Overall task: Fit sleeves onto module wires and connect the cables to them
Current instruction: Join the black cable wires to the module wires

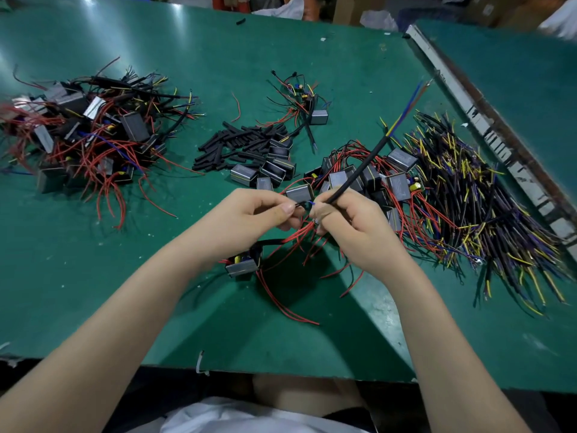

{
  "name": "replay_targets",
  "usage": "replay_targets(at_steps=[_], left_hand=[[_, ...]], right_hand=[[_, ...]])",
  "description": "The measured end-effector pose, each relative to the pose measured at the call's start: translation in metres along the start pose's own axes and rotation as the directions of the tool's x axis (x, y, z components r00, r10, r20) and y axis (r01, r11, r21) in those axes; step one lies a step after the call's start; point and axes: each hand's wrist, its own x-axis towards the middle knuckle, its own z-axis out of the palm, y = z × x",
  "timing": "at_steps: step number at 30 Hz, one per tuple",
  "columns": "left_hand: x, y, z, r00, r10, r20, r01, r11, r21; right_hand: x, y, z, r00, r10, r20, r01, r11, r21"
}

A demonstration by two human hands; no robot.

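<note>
the left hand (265,210) pinches a thin module wire; the right hand (346,220) grips the black cable (359,170) just above the table (187,307). both look light and limp (the cable stiffer), best pinched near their stripped ends; the module (242,265) lies below.

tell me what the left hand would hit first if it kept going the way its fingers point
The left hand points right, toward the right hand. It would most likely meet that hand's fingertips first, right by the black cable end. Depth between them is hard to judge from this view.
</note>
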Motion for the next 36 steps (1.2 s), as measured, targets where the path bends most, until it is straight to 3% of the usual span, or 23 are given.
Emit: replay_targets(at_steps=[3, 7, 17, 20, 24, 26, 27, 29, 31, 33, 35, 36], left_hand=[[0.002, 0.004, 0.001, 0.993, -0.114, 0.037, 0.119, 0.973, -0.198], [0.003, 0.004, -0.003, 0.951, -0.201, 0.233, 0.276, 0.895, -0.35], [0.002, -0.003, -0.01, 0.948, -0.117, 0.296, 0.233, 0.888, -0.396], [-0.001, 0.001, -0.008, 0.967, -0.097, 0.237, 0.18, 0.915, -0.36], [-0.003, 0.006, -0.004, 0.998, -0.011, 0.068, 0.022, 0.986, -0.166], [-0.006, 0.007, -0.001, 0.992, 0.116, -0.039, -0.113, 0.991, 0.076], [-0.008, 0.007, 0.0, 0.97, 0.226, -0.087, -0.195, 0.942, 0.275], [-0.011, 0.007, 0.003, 0.885, 0.458, -0.082, -0.307, 0.707, 0.637], [-0.012, 0.009, 0.005, 0.791, 0.611, 0.029, -0.373, 0.445, 0.814], [-0.013, 0.011, 0.002, 0.736, 0.663, 0.137, -0.388, 0.247, 0.888], [-0.013, 0.011, 0.0, 0.757, 0.634, 0.159, -0.374, 0.22, 0.901], [-0.013, 0.012, 0.001, 0.805, 0.578, 0.134, -0.372, 0.315, 0.873]], right_hand=[[0.0, 0.001, 0.001, 1.0, -0.01, -0.018, 0.011, 1.0, 0.026], [0.0, 0.001, 0.001, 0.998, -0.057, -0.031, 0.058, 0.998, 0.029], [-0.002, 0.003, 0.003, 0.967, -0.244, -0.066, 0.235, 0.965, -0.118], [-0.003, 0.005, 0.003, 0.949, -0.307, -0.073, 0.29, 0.94, -0.182], [-0.003, 0.002, 0.002, 0.939, -0.336, -0.079, 0.311, 0.923, -0.228], [-0.002, 0.0, 0.003, 0.945, -0.312, -0.097, 0.284, 0.931, -0.229], [-0.002, -0.001, 0.005, 0.952, -0.286, -0.108, 0.257, 0.94, -0.225], [-0.003, -0.002, 0.008, 0.974, -0.189, -0.12, 0.167, 0.971, -0.172], [-0.004, -0.004, 0.011, 0.994, -0.035, -0.108, 0.03, 0.998, -0.053], [-0.003, -0.005, 0.014, 0.991, 0.105, -0.082, -0.101, 0.993, 0.053], [-0.003, -0.004, 0.017, 0.982, 0.178, -0.062, -0.17, 0.978, 0.121], [-0.003, -0.004, 0.018, 0.981, 0.187, -0.058, -0.177, 0.974, 0.141]])
